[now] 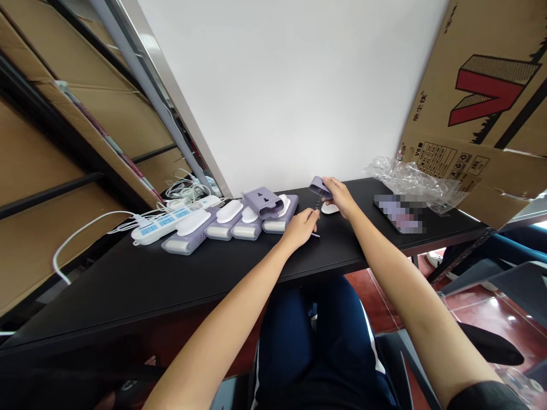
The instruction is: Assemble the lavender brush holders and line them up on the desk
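Note:
My right hand (339, 197) grips a small purple-grey plastic housing piece (319, 186), held tilted just above the table. Lower and to the left, my left hand (301, 229) is closed, its fingertips pinched at the lower end of a thin coil spring (318, 203) that spans the gap up to the piece. A thin light stick (315, 234) pokes out below the left fingers; whether they hold it I cannot tell. Under the right hand, partly hidden, lies a white oval pad (329, 208). Left of my hands stands a purple-grey housing (262, 201) with slots, resting on similar units.
Several purple units with white oval pads (193, 222) line the black table (171, 285). A white power strip (164, 226) with tangled cables lies at left. A phone (397, 214), crumpled clear plastic (412, 177) and a cardboard box (478, 114) are at right.

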`<state>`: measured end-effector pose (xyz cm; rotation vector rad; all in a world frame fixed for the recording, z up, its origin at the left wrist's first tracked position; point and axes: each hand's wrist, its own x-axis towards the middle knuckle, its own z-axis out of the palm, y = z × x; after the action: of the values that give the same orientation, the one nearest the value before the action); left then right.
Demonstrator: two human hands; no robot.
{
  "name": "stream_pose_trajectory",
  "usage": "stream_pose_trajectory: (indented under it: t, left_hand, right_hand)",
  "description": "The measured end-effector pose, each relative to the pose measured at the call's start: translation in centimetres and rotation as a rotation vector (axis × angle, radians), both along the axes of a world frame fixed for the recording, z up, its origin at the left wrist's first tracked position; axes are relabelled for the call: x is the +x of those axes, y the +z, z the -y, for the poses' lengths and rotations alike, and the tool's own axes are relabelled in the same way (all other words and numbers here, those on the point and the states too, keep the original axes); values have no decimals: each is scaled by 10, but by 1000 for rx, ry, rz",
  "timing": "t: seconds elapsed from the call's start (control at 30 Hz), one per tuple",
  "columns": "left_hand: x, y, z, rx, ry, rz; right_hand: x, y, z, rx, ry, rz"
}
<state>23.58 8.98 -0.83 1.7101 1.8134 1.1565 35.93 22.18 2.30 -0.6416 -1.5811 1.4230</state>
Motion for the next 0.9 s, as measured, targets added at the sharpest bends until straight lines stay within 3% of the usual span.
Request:
stream_pose_trajectory:
  t: [0.17,0.4,0.77,0.9]
  left_hand:
    - [1,2,2,-12,-11,-11]
    - [0,-1,0,-7,0,-1]
    - [-2,-4,-2,5,35,-19]
    - [0,-2,0,5,51,-59]
  right_hand:
    - [1,-1,-3,-154,33,-29]
    - [2,-2,-2,-142,78,12]
    - [2,0,11,4,203,98]
    - [0,-7,5,168,103,232]
